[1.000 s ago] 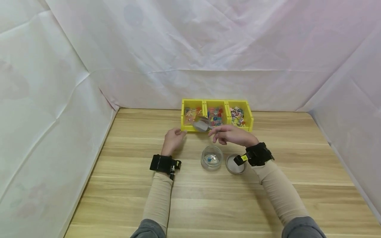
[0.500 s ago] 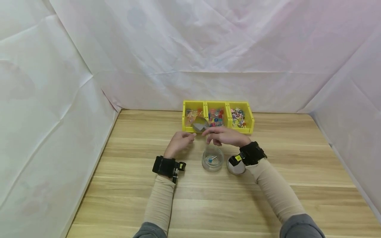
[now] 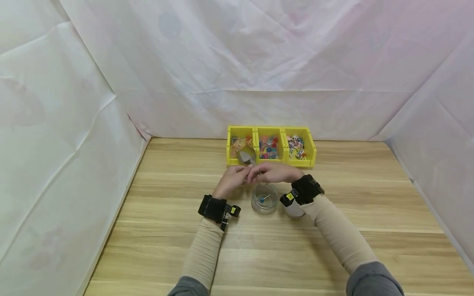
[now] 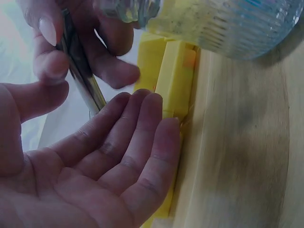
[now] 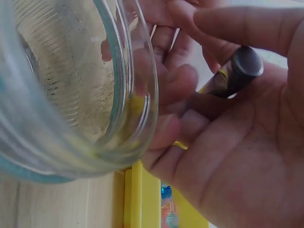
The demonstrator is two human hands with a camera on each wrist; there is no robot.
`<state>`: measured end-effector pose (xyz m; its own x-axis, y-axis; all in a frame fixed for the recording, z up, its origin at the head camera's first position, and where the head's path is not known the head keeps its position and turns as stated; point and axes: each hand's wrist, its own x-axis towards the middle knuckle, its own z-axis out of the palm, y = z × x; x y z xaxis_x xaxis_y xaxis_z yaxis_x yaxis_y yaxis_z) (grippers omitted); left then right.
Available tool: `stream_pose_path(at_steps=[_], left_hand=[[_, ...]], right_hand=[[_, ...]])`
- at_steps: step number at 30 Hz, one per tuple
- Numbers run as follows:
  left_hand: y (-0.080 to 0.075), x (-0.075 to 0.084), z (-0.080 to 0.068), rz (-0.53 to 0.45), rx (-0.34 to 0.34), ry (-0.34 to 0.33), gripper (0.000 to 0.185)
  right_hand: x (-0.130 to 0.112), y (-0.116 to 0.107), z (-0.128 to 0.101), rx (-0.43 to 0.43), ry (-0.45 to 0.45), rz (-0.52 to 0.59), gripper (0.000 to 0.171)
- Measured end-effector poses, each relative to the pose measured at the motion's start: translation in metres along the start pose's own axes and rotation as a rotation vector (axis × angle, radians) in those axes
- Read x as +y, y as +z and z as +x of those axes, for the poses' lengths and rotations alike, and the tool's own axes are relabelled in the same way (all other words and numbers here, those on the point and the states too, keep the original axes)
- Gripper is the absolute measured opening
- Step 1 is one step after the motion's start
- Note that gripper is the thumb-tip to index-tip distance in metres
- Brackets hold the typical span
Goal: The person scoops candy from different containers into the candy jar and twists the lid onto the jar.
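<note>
My right hand point(image 3: 275, 172) grips the handle of a metal scoop point(image 3: 246, 156), whose bowl overlaps the left compartment of a yellow three-part bin point(image 3: 256, 144). In the left wrist view, the shiny scoop handle point(image 4: 78, 66) runs between the right hand's fingers. My left hand point(image 3: 231, 181) has come up beside it, palm turned up and fingers loosely extended, fingertips right at the scoop. Nothing lies in the left palm point(image 4: 61, 199). Just in front of the hands stands a glass jar point(image 3: 264, 209) with a blue lollipop point(image 3: 263, 200) inside.
A round lid point(image 3: 294, 211) lies right of the jar, partly under the right wrist's camera. Wrapped sweets point(image 3: 268, 153) fill the bin's middle compartment, and small lollipops point(image 3: 296, 147) the right one. White cloth walls point(image 3: 237, 111) enclose the wooden table point(image 3: 177, 164).
My left hand has moved right and forward to meet the right hand. The right hand has shifted left with the scoop, whose bowl has turned to point more away from me.
</note>
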<state>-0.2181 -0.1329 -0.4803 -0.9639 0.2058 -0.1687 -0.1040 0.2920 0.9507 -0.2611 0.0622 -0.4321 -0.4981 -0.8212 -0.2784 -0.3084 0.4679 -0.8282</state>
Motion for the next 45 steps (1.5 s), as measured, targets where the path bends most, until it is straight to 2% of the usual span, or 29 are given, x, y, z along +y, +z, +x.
stream_pose_path(at_steps=[5,11,20,26,33,40,45], left_hand=[[0.002,-0.002,0.000,-0.005,0.010,-0.010,0.043],[0.006,-0.004,0.001,-0.064,0.010,-0.043,0.039],[0.008,-0.007,0.006,-0.133,0.077,-0.105,0.031],[0.007,-0.011,0.008,-0.119,0.120,-0.102,0.031],[0.007,-0.011,0.007,-0.146,0.176,-0.136,0.032],[0.008,-0.012,0.009,-0.212,0.162,-0.157,0.038],[0.007,-0.013,0.011,-0.228,0.187,-0.162,0.037]], right_hand=[[0.000,0.002,0.004,-0.063,-0.025,-0.060,0.031],[0.002,0.007,0.012,-0.127,-0.026,-0.086,0.036],[0.005,0.006,0.008,-0.101,0.026,-0.067,0.042],[0.009,0.003,0.003,-0.096,-0.033,-0.084,0.042],[0.018,0.000,-0.004,-0.021,-0.093,-0.090,0.039],[0.029,-0.005,-0.028,0.139,0.021,-0.129,0.040],[0.033,-0.009,-0.048,0.245,0.047,-0.097,0.040]])
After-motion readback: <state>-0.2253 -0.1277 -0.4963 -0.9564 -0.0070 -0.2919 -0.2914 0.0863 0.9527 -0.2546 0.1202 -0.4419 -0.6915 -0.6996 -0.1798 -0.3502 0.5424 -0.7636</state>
